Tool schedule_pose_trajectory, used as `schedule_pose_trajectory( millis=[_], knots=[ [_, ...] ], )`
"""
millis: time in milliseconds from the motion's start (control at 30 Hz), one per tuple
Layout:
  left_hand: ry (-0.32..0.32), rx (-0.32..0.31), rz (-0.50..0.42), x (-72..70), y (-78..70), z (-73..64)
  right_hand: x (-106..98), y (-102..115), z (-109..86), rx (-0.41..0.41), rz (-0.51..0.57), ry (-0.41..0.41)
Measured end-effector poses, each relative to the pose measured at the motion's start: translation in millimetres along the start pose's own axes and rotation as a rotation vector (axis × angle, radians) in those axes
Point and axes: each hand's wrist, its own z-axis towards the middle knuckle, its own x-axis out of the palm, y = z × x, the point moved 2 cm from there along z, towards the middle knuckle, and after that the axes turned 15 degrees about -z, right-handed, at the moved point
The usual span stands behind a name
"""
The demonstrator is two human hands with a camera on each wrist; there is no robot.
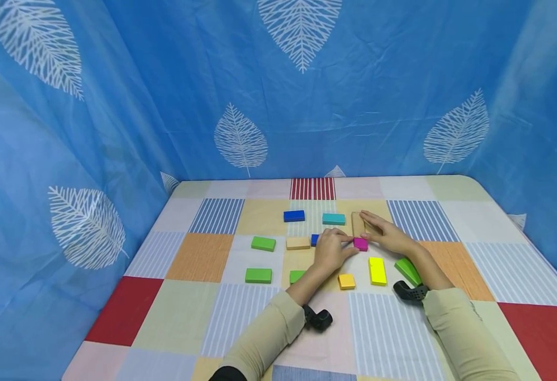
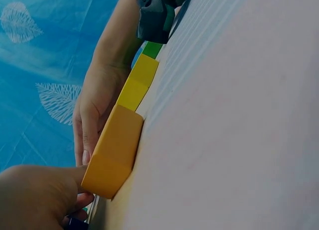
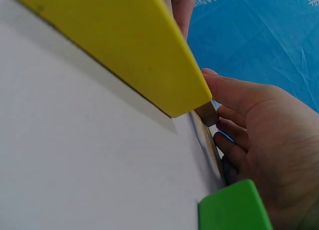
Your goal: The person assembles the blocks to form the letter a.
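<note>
In the head view my left hand (image 1: 330, 250) reaches in from the left, its thumb and index finger pinching a small magenta block (image 1: 361, 244). My right hand (image 1: 391, 237) comes from the other side and holds a plain wooden block (image 1: 357, 225), thumb by the near end, fingertips by the far end. The magenta block lies right at that near end. Part of a blue block (image 1: 314, 240) shows behind my left hand. From the left wrist, an orange block (image 2: 114, 150) covers my left fingertips. A yellow block (image 3: 124, 50) fills much of the right wrist view.
Several green blocks (image 1: 258, 275) lie on the patchwork tablecloth (image 1: 173, 317); one green block (image 1: 408, 271) sits beneath my right forearm. Farther back are a dark blue block (image 1: 294, 216) and a turquoise block (image 1: 333, 219). Another wooden block (image 1: 298, 243) lies left of my left hand. Blue curtains (image 1: 373, 106) enclose the table.
</note>
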Motion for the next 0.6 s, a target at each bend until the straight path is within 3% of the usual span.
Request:
schedule_pose_trajectory(
  millis=[600],
  knots=[
    [0.018, -0.007, -0.001, 0.0, -0.4, -0.6, -0.1, -2.1, -0.8, -0.007, 0.026, 0.009]
  ],
)
